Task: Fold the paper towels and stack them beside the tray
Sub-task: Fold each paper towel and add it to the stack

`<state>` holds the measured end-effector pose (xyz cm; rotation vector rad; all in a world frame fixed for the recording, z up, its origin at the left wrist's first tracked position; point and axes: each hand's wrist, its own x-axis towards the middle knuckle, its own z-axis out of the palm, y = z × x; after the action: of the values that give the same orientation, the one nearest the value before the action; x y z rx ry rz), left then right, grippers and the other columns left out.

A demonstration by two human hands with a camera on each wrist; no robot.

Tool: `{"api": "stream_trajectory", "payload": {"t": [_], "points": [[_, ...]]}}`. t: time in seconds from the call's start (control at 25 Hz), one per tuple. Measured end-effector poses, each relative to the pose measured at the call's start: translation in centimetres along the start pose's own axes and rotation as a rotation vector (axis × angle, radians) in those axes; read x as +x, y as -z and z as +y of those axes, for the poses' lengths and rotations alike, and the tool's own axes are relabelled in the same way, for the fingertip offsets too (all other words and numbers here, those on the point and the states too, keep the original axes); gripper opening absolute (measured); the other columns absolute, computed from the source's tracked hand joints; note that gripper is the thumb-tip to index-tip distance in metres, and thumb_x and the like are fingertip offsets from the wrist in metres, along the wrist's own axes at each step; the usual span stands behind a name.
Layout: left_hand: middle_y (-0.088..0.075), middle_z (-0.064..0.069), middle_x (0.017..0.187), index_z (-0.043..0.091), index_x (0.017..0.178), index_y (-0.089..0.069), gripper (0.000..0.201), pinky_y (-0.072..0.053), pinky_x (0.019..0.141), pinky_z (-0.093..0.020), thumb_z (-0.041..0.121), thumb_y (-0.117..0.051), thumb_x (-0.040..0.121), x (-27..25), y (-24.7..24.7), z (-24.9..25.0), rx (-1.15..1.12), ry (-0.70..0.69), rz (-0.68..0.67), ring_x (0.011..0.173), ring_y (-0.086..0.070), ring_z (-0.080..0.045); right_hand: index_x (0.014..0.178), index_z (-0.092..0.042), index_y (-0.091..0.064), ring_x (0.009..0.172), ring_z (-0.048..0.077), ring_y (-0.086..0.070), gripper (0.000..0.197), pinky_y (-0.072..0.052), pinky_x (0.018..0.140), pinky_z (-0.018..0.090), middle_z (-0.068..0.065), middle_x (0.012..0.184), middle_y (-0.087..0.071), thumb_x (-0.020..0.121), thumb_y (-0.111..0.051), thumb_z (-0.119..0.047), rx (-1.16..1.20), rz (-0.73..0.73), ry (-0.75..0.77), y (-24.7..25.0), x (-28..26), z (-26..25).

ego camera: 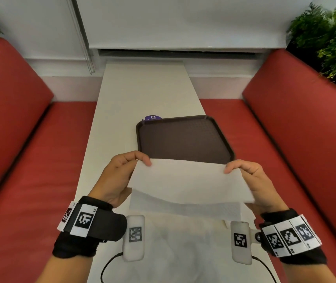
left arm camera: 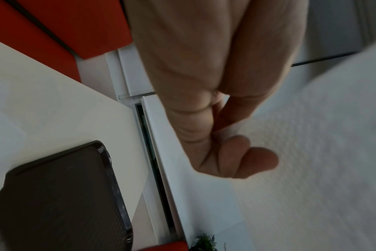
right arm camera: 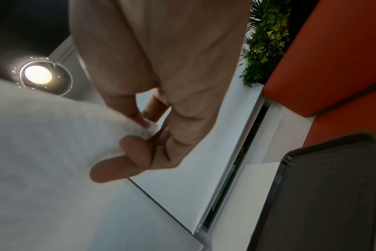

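So both hands, left hand (ego camera: 120, 176) and right hand (ego camera: 250, 180), pinch the paper towel's (ego camera: 189, 180) top corners above the desk (ego camera: 142, 92), probably keeping edges lined up for folding.

A long white table (ego camera: 142, 92) runs straight ahead to a pale wall (ego camera: 40, 27), with red cushioned benches on the left (ego camera: 20, 139) and right (ego camera: 295, 129). A white roller blind (ego camera: 173, 23) hangs above (dark gap beneath it). Green plants (ego camera: 330, 37) fill the right corner; a round ceiling lamp (right arm camera: 38, 74) glows.
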<state>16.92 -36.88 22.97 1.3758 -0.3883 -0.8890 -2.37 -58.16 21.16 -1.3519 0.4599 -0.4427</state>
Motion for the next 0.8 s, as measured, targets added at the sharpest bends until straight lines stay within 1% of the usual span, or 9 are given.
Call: {"api": "stream_trajectory", "payload": {"t": [0.04, 0.12, 0.2, 0.32, 0.36, 0.44, 0.6, 0.72, 0.8], "points": [[-0.064, -0.002, 0.074, 0.014, 0.064, -0.063, 0.039, -0.049, 0.047, -0.022, 0.004, -0.038, 0.091, 0.1, -0.1, 0.0, -0.026, 0.012, 0.006, 0.07, -0.061, -0.018, 0.062, -0.015, -0.073, 0.064, 0.024, -0.061, 0.008, -0.047, 0.052, 0.025, 0.012, 0.074, -0.067, 0.065, -0.066, -0.012, 0.037, 0.002, 0.005, 0.1, -0.3, -0.2], [-0.064, -0.002, 0.074, 0.009, 0.07, -0.062, 0.031, -0.052, 0.052, -0.024, 0.009, -0.039, 0.09, 0.4, -0.6, -0.1, -0.101, 0.018, -0.006, 0.072, -0.062, -0.019, 0.066, -0.008, -0.073, 0.064, 0.028, -0.061, 0.023, -0.048, 0.054, 0.029, 0.018, 0.075, -0.066, 0.068, -0.07, -0.031, 0.104, 0.038, -0.027, 0.8, -0.9, 0.2], [-0.069, -0.005, 0.078, 0.006, 0.079, -0.062, 0.017, -0.056, 0.058, -0.026, 0.003, -0.049, 0.089, 0.9, -1.3, -0.6, -0.051, -0.011, -0.068, 0.073, -0.066, -0.021, 0.067, -0.005, -0.073, 0.056, 0.026, -0.058, 0.031, -0.046, 0.051, 0.024, 0.014, 0.066, -0.066, 0.076, -0.072, -0.036, 0.038, 0.121, -0.073, 1.6, -1.5, 1.0], [-0.073, -0.007, 0.081, 0.006, 0.083, -0.064, 0.012, -0.056, 0.061, -0.024, -0.005, -0.066, 0.078, 2.6, -3.3, -2.8, 0.137, -0.031, -0.101, 0.074, -0.069, -0.019, 0.076, -0.002, -0.072, 0.053, 0.009, -0.058, 0.005, -0.046, 0.051, 0.017, -0.003, 0.056, -0.065, 0.073, -0.074, -0.004, -0.123, 0.231, -0.083, 2.8, -2.7, 2.3], [-0.073, -0.005, 0.081, 0.007, 0.081, -0.067, 0.012, -0.055, 0.064, -0.022, -0.003, -0.069, 0.076, 3.6, -4.0, -3.9, 0.225, -0.052, -0.074, 0.075, -0.069, -0.017, 0.08, 0.0, -0.07, 0.048, 0.001, -0.056, 0.007, -0.045, 0.049, 0.012, -0.007, 0.05, -0.062, 0.075, -0.071, 0.006, -0.169, 0.282, -0.093, 3.7, -3.2, 3.3], [-0.073, 0.0, 0.083, 0.011, 0.079, -0.071, 0.009, -0.054, 0.072, -0.023, 0.003, -0.072, 0.076, 6.1, -6.1, -6.3, 0.435, -0.12, -0.026, 0.079, -0.068, -0.013, 0.084, 0.001, -0.069, 0.042, -0.001, -0.053, 0.012, -0.044, 0.047, 0.012, -0.013, 0.048, -0.061, 0.077, -0.069, 0.011, -0.25, 0.376, -0.139, 5.7, -4.2, 5.4], [-0.071, 0.004, 0.091, 0.015, 0.091, -0.074, 0.016, -0.053, 0.08, -0.019, 0.006, -0.063, 0.084, 11.5, -10.9, -11.1, 0.775, -0.173, -0.049, 0.09, -0.066, -0.014, 0.082, -0.013, -0.074, 0.044, 0.007, -0.056, 0.012, -0.054, 0.054, 0.026, -0.015, 0.058, -0.065, 0.076, -0.077, -0.003, -0.442, 0.525, -0.267, 9.3, -5.6, 10.4], [-0.065, -0.002, 0.118, 0.016, 0.113, -0.067, 0.032, -0.042, 0.099, -0.026, 0.003, -0.051, 0.089, 15.7, -14.0, -14.1, 1.025, -0.156, -0.207, 0.113, -0.056, -0.022, 0.08, -0.023, -0.073, 0.044, 0.013, -0.059, 0.016, -0.046, 0.05, 0.012, -0.013, 0.05, -0.059, 0.077, -0.077, -0.009, -0.542, 0.617, -0.318, 11.1, -5.0, 12.6], [-0.054, -0.005, 0.133, 0.014, 0.126, -0.057, 0.04, -0.033, 0.107, -0.027, 0.0, -0.046, 0.091, 18.1, -15.7, -15.6, 1.152, -0.121, -0.322, 0.126, -0.046, -0.023, 0.08, -0.032, -0.069, 0.051, 0.022, -0.063, 0.023, -0.044, 0.049, 0.007, -0.001, 0.062, -0.065, 0.078, -0.076, -0.01, -0.583, 0.65, -0.349, 12.3, -4.0, 13.8]]}}
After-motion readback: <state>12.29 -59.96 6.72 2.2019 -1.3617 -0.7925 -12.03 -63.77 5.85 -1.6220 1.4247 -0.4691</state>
